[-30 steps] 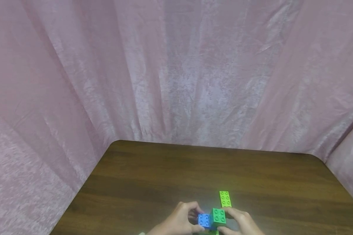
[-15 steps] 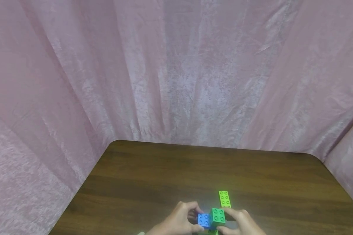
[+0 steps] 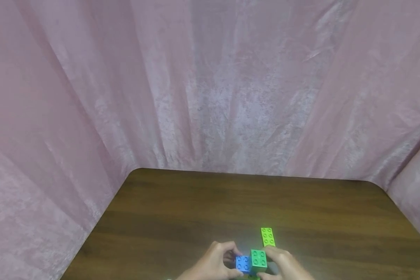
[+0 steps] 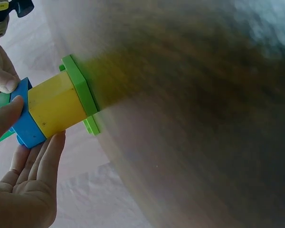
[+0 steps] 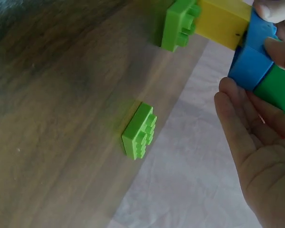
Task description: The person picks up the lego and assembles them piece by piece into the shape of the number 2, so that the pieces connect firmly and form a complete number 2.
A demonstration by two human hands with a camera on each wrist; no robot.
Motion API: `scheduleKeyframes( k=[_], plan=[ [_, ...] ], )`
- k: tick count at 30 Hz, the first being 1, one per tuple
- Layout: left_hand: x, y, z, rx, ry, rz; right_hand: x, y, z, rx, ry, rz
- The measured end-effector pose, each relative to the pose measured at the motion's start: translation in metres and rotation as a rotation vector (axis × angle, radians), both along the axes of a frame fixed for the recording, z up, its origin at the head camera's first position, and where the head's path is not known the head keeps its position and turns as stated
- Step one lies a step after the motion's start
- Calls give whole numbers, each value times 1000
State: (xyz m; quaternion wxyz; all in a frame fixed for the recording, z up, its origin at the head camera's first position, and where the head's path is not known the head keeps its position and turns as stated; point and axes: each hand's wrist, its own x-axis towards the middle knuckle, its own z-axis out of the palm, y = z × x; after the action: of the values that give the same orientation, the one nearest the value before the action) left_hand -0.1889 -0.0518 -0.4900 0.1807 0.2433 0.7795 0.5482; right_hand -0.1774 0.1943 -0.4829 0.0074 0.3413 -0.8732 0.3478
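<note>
A block stack stands near the front of the table. A light green plate (image 4: 80,85) forms its base, with a yellow block (image 4: 57,103) on it. Across the yellow block lies a blue brick (image 3: 243,263), and a green brick (image 3: 258,259) sits on top at its right. My left hand (image 3: 215,262) pinches the blue brick at its left part, thumb in front and fingers behind. My right hand (image 3: 285,266) grips the green brick from the right, its thumb also against the blue brick in the right wrist view (image 5: 266,142). Hands partly hide the lower stack in the head view.
A separate light green studded brick (image 3: 267,237) lies on the table just behind the right hand. The brown wooden table (image 3: 196,202) has rounded far corners. Pink curtains (image 3: 213,85) hang behind and at both sides.
The green brick and right hand have shifted very slightly left and toward the person. Both hands keep the same hold, and the loose light green brick stays in place.
</note>
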Motion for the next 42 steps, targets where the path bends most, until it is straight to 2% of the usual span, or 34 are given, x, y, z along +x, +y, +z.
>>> scheduleKeyframes(
  k=[2, 5, 12, 14, 16, 19, 23, 26, 28, 31, 34, 36, 39, 42],
  plan=[
    [1, 0, -2, 22, -27, -4, 0, 0, -2, -20, -2, 12],
    [3, -2, -3, 38, -57, 1, 0, 0, -4, -59, -67, 36],
    [4, -2, 0, 11, -129, 39, 0, -1, 0, -96, -196, 42],
    [3, -2, 0, 18, -124, 32, 0, -1, 1, -103, -214, 42],
    [3, -2, 0, 25, -114, 29, -1, -1, 2, -99, -194, 40],
    [2, 0, -2, 45, -97, 10, -2, -1, 3, -72, -223, 4],
    [1, 2, -6, 83, -24, -36, -1, 1, 0, -40, -141, 12],
    [2, 2, -8, 105, 41, -56, -1, 1, -5, -59, 26, 65],
    [1, 1, -9, 108, 49, -56, -1, 0, -7, -82, 88, 75],
    [0, 2, -7, 98, 18, -40, -2, -1, -5, -97, -2, 38],
    [-2, 2, -5, 78, -64, -12, -3, 0, -2, -73, -131, -20],
    [-2, 3, -4, 66, -101, 2, -3, 0, 0, -43, -184, -48],
    [-3, 2, -4, 58, -110, 8, -2, -1, -3, -33, -152, -58],
    [-3, -1, -4, 49, -58, -1, -3, -2, -9, -71, -29, -28]
  ],
)
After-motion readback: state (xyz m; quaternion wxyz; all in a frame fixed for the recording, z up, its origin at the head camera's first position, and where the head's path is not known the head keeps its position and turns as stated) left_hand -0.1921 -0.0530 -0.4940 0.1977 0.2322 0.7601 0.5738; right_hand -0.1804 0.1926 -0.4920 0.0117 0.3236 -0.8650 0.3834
